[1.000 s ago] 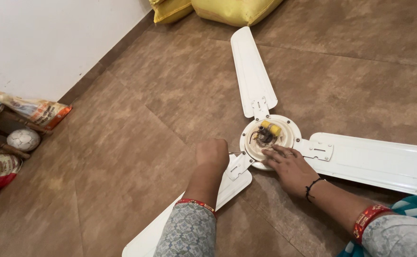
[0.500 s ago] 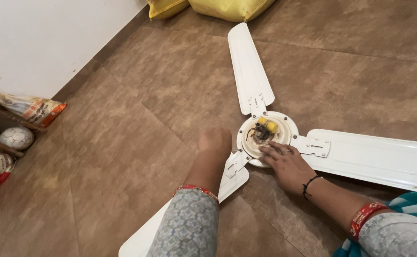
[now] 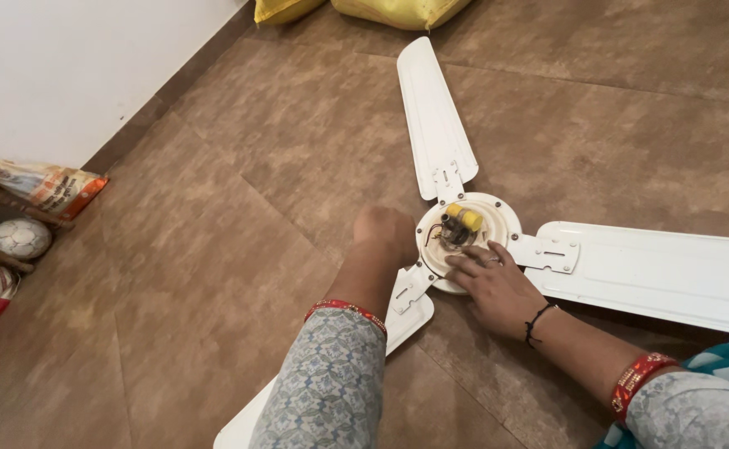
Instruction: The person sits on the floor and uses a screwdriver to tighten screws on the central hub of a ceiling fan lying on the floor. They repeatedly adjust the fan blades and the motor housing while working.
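Head view: the white ceiling fan [image 3: 497,241] lies flat on the floor [image 3: 214,249], probably hub-heavy with stiff thin blades, best held at the hub where the right hand [image 3: 493,287] rests open-fingered; left hand [image 3: 385,233] curled beside it, grip unclear.

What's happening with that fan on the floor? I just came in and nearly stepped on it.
A person sits over a white three-bladed ceiling fan laid flat on the brown tiled floor. The right hand rests on the round hub, fingers at its rim beside the yellow part and wires. The left hand, closed in a fist, presses down by the hub near the closest blade's bracket.
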